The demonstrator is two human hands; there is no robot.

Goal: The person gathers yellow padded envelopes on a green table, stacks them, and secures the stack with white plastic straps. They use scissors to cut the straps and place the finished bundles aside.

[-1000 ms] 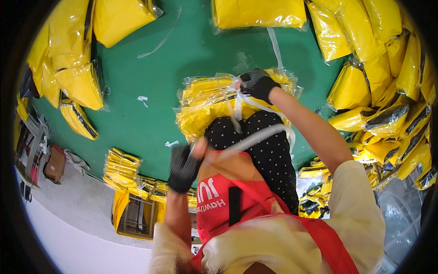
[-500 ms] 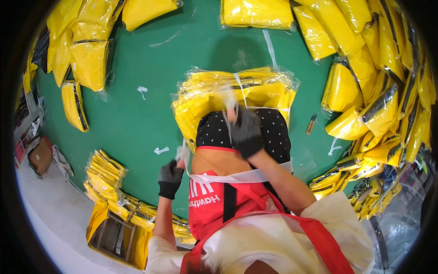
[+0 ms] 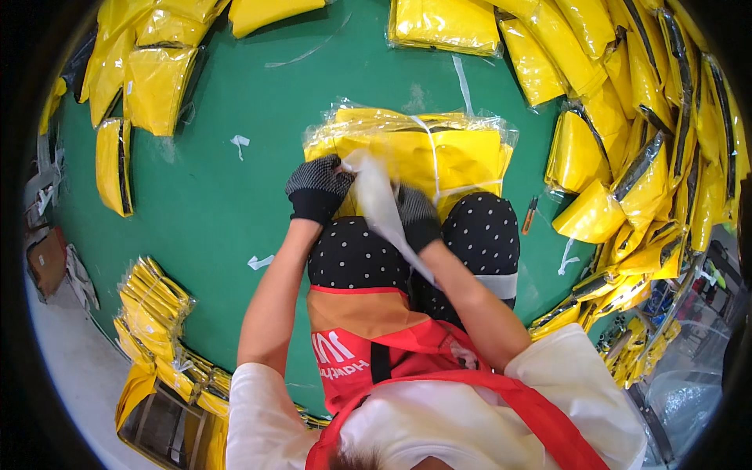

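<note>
A stack of flat yellow packages (image 3: 462,153) in clear plastic lies in front of my knees, with a thin white band around it. My left hand (image 3: 319,186), in a dark grey dotted glove, is closed on a white plastic strip (image 3: 377,196) at the stack's near left. My right hand (image 3: 415,213), gloved the same way, is curled by the strip at the stack's near edge, its fingertips blurred and partly hidden. From between the hands the strip's loose end trails down over my right wrist.
Yellow packages (image 3: 160,90) lie at the far left, with more heaped (image 3: 595,149) along the right. A cutter knife (image 3: 530,215) rests on the green floor (image 3: 235,196) right of my knees. Near left are bundled yellow packages (image 3: 153,301) and a yellow-draped frame (image 3: 168,423).
My left hand has moved up and right to the stack, bringing the strip from beside my lap. My right hand has shifted slightly down. The strip no longer stretches across my lap.
</note>
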